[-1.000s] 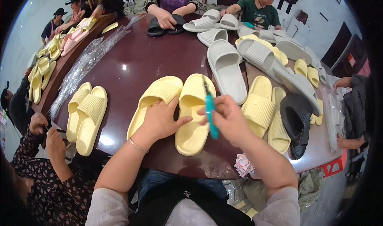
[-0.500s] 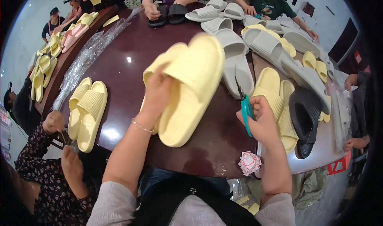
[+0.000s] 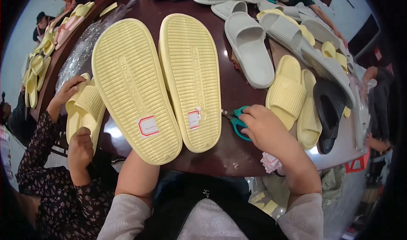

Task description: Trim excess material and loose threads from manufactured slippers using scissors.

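A pair of pale yellow slippers is raised in front of me with the ribbed soles showing: the left slipper (image 3: 127,62) and the right slipper (image 3: 190,41). Each sole bears a red-bordered white sticker near its lower end; the right one (image 3: 193,118) looks torn. My left forearm (image 3: 137,176) reaches up behind the pair and supports it; the hand itself is hidden. Just right of the soles, my right hand (image 3: 263,123) grips teal-handled scissors (image 3: 233,127), whose blades point toward the right slipper and are partly hidden.
Grey slippers (image 3: 250,49), yellow slippers (image 3: 286,91) and a black slipper (image 3: 327,113) cover the table's right side. A crumpled wad of stickers (image 3: 271,161) lies at the front edge. At left, a co-worker's hands (image 3: 80,149) hold another yellow pair. Clear plastic film (image 3: 80,58) lies beyond.
My left hand has turned the yellow slippers so the soles and stickers show. My right hand has brought the scissors left, beside the pair. The co-worker at left has taken hold of the other yellow slippers.
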The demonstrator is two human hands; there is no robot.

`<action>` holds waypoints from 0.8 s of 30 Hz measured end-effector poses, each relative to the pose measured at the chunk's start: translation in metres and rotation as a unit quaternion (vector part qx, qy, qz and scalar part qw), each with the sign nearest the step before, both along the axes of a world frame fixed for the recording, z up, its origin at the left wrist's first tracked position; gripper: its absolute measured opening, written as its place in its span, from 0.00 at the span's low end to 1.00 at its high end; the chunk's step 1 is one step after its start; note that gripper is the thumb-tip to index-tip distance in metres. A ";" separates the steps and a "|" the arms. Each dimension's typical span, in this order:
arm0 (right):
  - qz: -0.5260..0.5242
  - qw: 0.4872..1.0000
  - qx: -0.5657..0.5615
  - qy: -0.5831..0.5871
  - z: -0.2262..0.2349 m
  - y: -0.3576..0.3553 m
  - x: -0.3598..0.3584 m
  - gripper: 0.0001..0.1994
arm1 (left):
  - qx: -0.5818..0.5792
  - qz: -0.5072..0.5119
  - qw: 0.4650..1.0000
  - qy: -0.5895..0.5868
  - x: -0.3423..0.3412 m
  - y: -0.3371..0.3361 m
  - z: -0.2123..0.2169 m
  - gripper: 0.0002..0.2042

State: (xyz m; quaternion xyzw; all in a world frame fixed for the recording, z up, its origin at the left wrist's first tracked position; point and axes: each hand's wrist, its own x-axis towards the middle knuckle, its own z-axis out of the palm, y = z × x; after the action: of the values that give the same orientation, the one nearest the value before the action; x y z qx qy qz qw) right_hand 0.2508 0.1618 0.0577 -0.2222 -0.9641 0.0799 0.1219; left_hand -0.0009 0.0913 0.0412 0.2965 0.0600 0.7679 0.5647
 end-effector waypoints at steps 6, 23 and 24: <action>0.011 0.991 -0.081 0.109 0.033 -0.035 -0.042 0.13 | -0.133 -0.051 0.987 -0.075 0.001 -0.006 -0.012 0.24; -0.065 0.960 -0.167 0.213 0.017 -0.049 -0.068 0.09 | 0.010 -0.087 0.996 -0.032 -0.003 -0.006 -0.017 0.25; -0.068 0.959 -0.175 0.212 0.016 -0.050 -0.069 0.09 | 0.004 -0.089 0.995 -0.037 -0.011 -0.004 -0.019 0.25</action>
State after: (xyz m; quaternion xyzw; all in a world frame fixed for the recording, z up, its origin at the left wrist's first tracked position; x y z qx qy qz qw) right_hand 0.1821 0.1123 0.0732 -0.2835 -0.8696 0.2841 0.2877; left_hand -0.0117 0.0868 0.0220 0.2746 0.0092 0.7249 0.6316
